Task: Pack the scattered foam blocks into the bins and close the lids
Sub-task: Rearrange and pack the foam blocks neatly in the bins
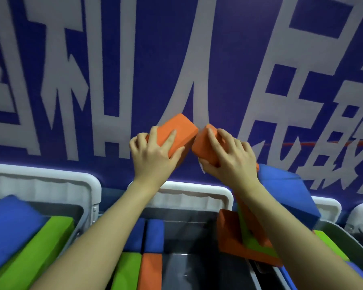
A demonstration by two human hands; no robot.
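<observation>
Nearest the lens, two bare forearms reach forward over a grey plastic bin with a white rim [197, 192], which holds upright foam blocks: two blue [154, 235], one green [126, 271] and one orange [151, 271]. Left hand [153, 155] is closed around an orange rectangular foam block [174, 127], fingers spread over its top face. Right hand [228, 158] clamps a second orange foam block [203, 145] (the two blocks' corners nearly meet). Both are held above the blue floor with large white characters [176, 59]. Another bin at left [50, 185] contains a blue block [8, 227] and a green block [40, 248]. At right, orange, green and blue blocks [285, 191] lie piled against the rim.
</observation>
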